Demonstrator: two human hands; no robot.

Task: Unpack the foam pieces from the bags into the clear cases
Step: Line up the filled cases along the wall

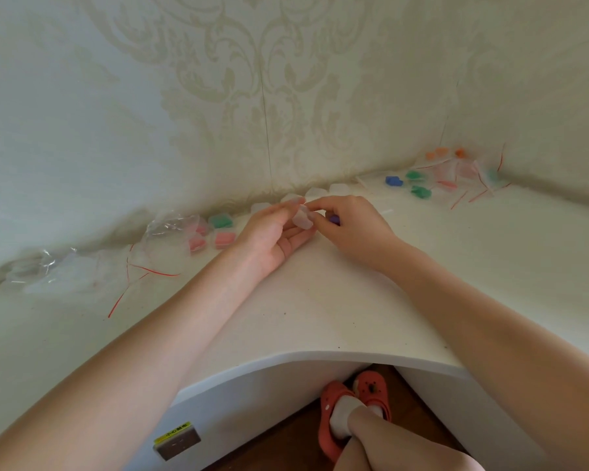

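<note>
The white counter [320, 300] runs along a wall [252, 79] papered in a pale damask pattern, and its near edge curves inward at the middle. Below that edge, a small plate with a yellow label [175, 431] carries dark characters too blurred to read.

Both hands meet near the counter's back edge, at its middle. The left hand [272, 232] lies palm up, fingers loosely extended, with a clear case [303, 219] resting against its fingertips. The right hand [351, 226] pinches that case from the other side between thumb and forefinger, and a purple foam piece [334, 219] shows under its curled fingers.

Along the back edge to the left lie crumpled clear bags [65, 270] with red seal strips, then 4 filled cases [215, 232] holding pink and green foam. More empty clear cases [323, 191] line the back edge behind the hands. In the far right corner sit blue, green and orange foam pieces [419, 185] among more bags [470, 175].

Under the counter, 2 orange clogs [337, 413] over white socks stand on a wooden floor.
</note>
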